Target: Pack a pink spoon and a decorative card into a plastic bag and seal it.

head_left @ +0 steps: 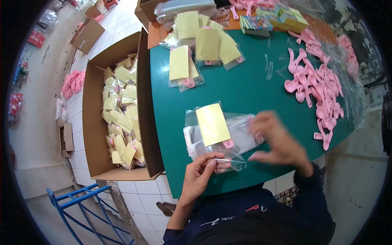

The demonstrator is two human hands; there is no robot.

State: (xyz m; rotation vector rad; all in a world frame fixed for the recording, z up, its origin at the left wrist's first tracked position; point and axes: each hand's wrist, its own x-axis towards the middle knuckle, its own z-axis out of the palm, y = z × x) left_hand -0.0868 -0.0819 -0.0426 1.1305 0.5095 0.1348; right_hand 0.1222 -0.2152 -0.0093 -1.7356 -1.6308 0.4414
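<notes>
My left hand [199, 173] pinches the near edge of a clear plastic bag [228, 157] lying on the green table [245, 85]. On the stack of clear bags [241, 136] rests a packed bag with a yellow card [212, 123] and a pink piece at its lower end. My right hand [279, 143] is blurred, hovering over the right end of the bags with fingers spread and nothing seen in it.
A pile of pink plastic scoops [316, 85] lies at the table's right. Finished yellow-card packs [204, 45] sit at the far side. An open cardboard box [96, 122] full of such packs stands at the left. A blue metal frame [81, 208] is below left.
</notes>
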